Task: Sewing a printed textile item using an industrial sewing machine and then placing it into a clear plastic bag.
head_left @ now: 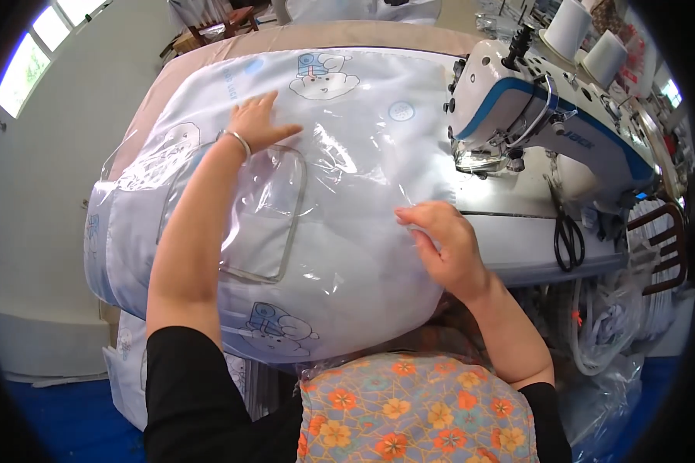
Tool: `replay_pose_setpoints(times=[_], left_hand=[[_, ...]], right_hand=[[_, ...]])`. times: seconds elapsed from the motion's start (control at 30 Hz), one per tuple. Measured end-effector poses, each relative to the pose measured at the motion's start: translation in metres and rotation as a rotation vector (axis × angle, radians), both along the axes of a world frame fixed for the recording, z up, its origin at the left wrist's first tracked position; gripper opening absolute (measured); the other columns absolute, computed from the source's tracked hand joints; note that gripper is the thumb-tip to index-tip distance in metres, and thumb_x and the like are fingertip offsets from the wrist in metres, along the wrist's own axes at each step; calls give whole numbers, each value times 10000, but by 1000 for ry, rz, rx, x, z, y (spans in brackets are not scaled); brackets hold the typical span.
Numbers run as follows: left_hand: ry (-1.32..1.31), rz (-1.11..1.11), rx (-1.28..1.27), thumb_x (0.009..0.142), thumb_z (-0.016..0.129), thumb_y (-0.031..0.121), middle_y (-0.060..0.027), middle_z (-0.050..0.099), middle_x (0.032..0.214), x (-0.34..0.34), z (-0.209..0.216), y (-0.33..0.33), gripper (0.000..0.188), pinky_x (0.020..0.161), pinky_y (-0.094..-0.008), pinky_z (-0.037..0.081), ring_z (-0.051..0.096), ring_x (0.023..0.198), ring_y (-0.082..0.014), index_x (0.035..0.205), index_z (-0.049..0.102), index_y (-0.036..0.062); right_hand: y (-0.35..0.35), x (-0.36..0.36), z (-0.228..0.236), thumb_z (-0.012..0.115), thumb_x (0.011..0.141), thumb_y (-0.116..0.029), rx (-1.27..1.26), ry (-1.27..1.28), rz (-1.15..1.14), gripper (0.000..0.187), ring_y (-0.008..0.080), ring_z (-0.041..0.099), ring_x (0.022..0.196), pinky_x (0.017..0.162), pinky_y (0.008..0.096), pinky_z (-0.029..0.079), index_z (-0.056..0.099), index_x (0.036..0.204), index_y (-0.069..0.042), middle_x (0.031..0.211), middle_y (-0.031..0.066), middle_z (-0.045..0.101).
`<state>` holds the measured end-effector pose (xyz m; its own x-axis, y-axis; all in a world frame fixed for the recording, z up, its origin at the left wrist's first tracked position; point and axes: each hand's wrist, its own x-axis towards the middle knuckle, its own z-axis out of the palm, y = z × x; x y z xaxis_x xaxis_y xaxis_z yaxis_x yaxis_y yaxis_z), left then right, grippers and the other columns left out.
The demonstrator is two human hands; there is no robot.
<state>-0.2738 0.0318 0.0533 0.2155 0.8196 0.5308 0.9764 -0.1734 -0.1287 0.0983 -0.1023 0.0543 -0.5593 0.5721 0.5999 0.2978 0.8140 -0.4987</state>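
A large pale fabric piece (363, 270) printed with cartoon bears lies spread over the sewing table, with glossy clear plastic film (328, 154) across its top. A grey-edged rectangular panel (289, 224) shows in its left half. My left hand (256, 123) rests on the far left part, fingers spread, a bangle at the wrist. Near the right side of the piece, my right hand (444, 243) is closed, thumb and fingertips pinching what looks like a fold of the film. The sewing machine (510, 100), white and blue, stands beyond my right hand, its needle area by the fabric's right edge.
Black scissors (568, 239) lie on the table right of the machine. White thread cones (570, 29) stand behind it. Clear plastic bags (614, 309) hang at the right, near a brown wooden rack (660, 247). The fabric drapes over the table's left and front edges.
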Motion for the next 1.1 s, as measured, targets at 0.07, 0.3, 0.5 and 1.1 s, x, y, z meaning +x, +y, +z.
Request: replay_pose_setpoints(times=[0.07,0.3,0.5,1.1], left_hand=[[-292,20,-655,797,712,498,-154,654,1143,-4,17,8,692,927,-413,490,628,1056,-320,1328,561,81],[-1117,-506,-84,865,531,-48,-116,632,1150,-6,35,-50,220,988,-342,456,617,1059,-225,1068,602,1],[-935,-439,-146,747,415,-88,-177,645,1074,7,113,-173,294,1018,-362,415,597,1063,-264,977,587,-26],[-1065,-513,-443,598,516,163,-76,499,531,41,118,-234,132,473,-304,287,405,465,-173,576,483,37]], right_hand=[[-4,0,-5,555,803,111,-101,41,-60,536,259,645,1033,914,336,495,537,1324,-15,1134,147,665],[17,52,-18,499,823,98,-767,140,71,614,248,615,1137,988,335,470,429,1423,-10,1223,163,635],[34,48,8,582,830,62,-728,-80,22,572,173,628,920,854,308,508,492,1380,-66,1067,96,666],[28,38,-9,746,775,-185,-400,-298,-7,317,330,635,735,668,390,514,616,1004,-8,788,147,630]])
